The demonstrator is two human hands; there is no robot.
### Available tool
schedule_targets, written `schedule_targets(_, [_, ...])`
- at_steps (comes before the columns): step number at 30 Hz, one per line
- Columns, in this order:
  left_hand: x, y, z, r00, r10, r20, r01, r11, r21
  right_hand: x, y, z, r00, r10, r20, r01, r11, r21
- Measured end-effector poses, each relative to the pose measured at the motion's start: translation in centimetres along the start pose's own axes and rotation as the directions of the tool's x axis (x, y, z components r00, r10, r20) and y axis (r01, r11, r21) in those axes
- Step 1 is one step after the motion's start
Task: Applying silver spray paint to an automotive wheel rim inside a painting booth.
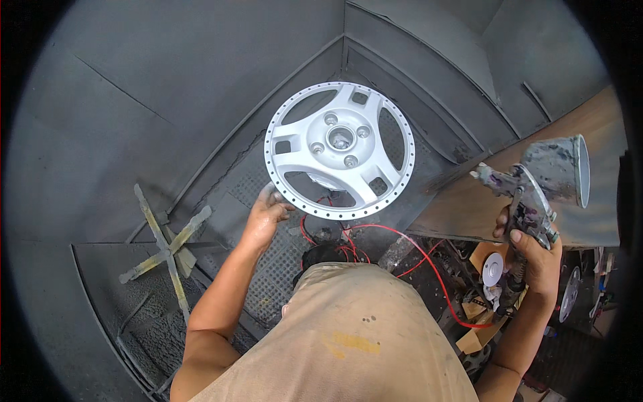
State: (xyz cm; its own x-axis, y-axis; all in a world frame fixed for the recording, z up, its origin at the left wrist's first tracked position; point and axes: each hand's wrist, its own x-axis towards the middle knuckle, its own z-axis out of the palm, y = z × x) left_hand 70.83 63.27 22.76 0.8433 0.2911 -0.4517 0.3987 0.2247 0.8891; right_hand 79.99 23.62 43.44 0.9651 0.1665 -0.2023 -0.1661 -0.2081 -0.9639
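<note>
A silvery-white three-spoke car wheel face faces up in front of me, with small holes around its rim. My left hand is at the wheel's near left edge, its fingers curled at the rim and partly hidden there. What bears the wheel from below is mostly hidden. Off to the right, my right hand grips a paint spray gun by its handle. The gun's stained cup sits on top, and its nozzle points left toward the wheel.
A red air hose loops across the floor toward the gun. Grey booth walls stand around the wheel. A taped cross-shaped stand is at the left. A brown panel, cardboard boxes and another wheel are at the right.
</note>
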Motion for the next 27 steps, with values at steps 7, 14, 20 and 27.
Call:
schedule_targets(7, [-1.0, 1.7, 0.8, 0.991, -0.064, 0.118, 0.055, 0.995, 0.079, 0.5, -0.3, 0.8, 0.979, 0.17, 0.114, -0.149, 0.973, -0.176])
schedule_targets(14, [-2.6, -0.2, 5.3, 0.977, -0.027, 0.211, 0.015, 0.998, 0.061, 0.8, -2.3, 1.5, 0.93, 0.227, 0.29, -0.215, 0.974, -0.075])
schedule_targets(20, [-5.1, -3.4, 7.2, 0.915, -0.086, 0.395, 0.046, 0.993, 0.109, 0.6, -1.8, 3.8, 0.984, 0.021, 0.176, 0.009, 0.986, -0.167])
schedule_targets(27, [-3.7, -3.2, 3.5, 0.973, -0.057, 0.223, 0.07, 0.996, -0.052, 0.5, -3.1, 2.8, 0.988, 0.137, 0.067, -0.109, 0.942, -0.318])
